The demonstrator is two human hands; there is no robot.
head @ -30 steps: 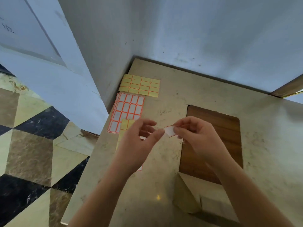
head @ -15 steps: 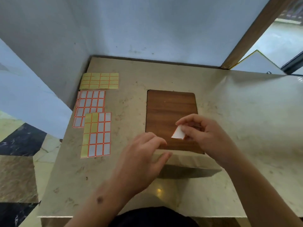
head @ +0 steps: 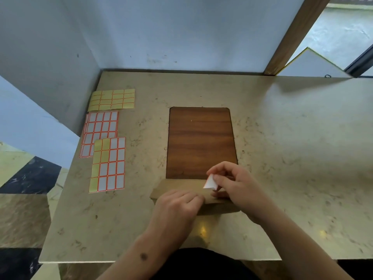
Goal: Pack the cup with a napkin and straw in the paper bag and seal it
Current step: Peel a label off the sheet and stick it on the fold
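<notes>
The brown paper bag (head: 167, 189) stands near the table's front edge with its top folded over. My left hand (head: 177, 207) rests on the folded top and presses it down with curled fingers. My right hand (head: 234, 184) pinches a small white sticker (head: 210, 181) just above the fold, to the right of my left hand. The cup, napkin and straw are not visible.
Three label sheets lie at the table's left: a yellow one (head: 112, 99) at the back, a white one with orange lines (head: 100, 131), and a partly used one (head: 108, 164) in front. A dark wooden board (head: 200, 138) lies behind the bag. Walls close the back and left.
My left hand moved from the sticker onto the bag's folded top. My right hand carried the sticker down to the fold. The view swung right and down.
</notes>
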